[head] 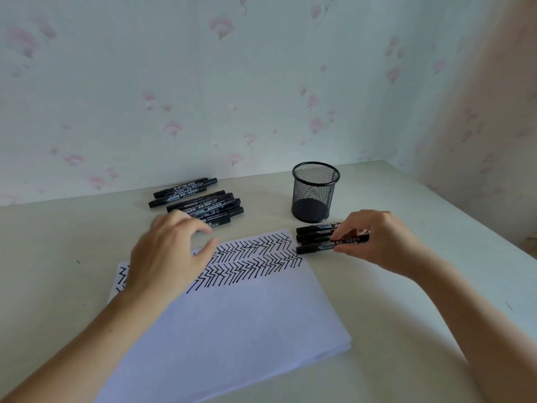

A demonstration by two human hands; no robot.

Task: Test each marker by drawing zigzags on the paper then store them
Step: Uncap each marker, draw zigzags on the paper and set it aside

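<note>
Head view: a pale counter (406,286) is seen from above. At centre, a stack of white paper (232,330) is marked with black zigzags (255,257). At 3 o'clock of the zigzags, a small group of black markers (315,238) is pinched by the right hand (377,242). At 9 o'clock, the left hand (171,254) is held over the paper, its grip loosely spread. At 11 o'clock lies a pile of markers (200,202); at 1 o'clock stands a black mesh cup (315,191).
</note>
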